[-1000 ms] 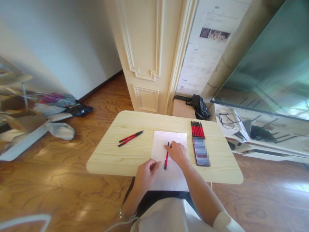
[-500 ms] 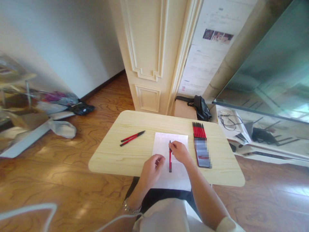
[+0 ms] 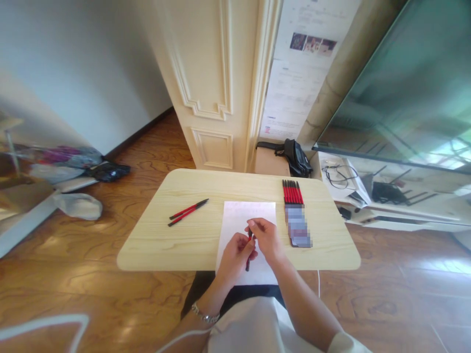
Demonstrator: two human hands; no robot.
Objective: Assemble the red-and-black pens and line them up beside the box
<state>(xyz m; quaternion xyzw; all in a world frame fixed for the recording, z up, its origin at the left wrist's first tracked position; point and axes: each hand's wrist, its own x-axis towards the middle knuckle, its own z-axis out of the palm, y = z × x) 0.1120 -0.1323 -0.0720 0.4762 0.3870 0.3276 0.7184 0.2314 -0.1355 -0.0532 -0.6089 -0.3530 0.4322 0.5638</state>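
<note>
1. One red-and-black pen (image 3: 248, 265) is held above the sheet of paper (image 3: 235, 220), tilted slightly, its lower end showing beneath the fingers.
2. The left hand (image 3: 237, 254) has its grip closed around the pen's middle, over the left part of the sheet.
3. The right hand (image 3: 268, 239) pinches the pen's dark upper end between thumb and fingers, over the sheet's right part; its grip is closed too, and the two hands nearly touch.
4. Two more pens (image 3: 187, 213) lie to the left of the sheet, slanting, their dark ends meeting at the upper right.
5. To the right of the sheet, a row of pens (image 3: 293, 192) lies side by side, dark ends pointing away from the person.
6. Just below that row, also right of the sheet, lies a phone (image 3: 298, 223) with a pixelated screen.
7. Under the sheet is the pale wooden desk (image 3: 154, 245); the sheet's near end overhangs its edge.
8. Beyond the sheet, past the desk, sits a black bag (image 3: 298, 158).
</note>
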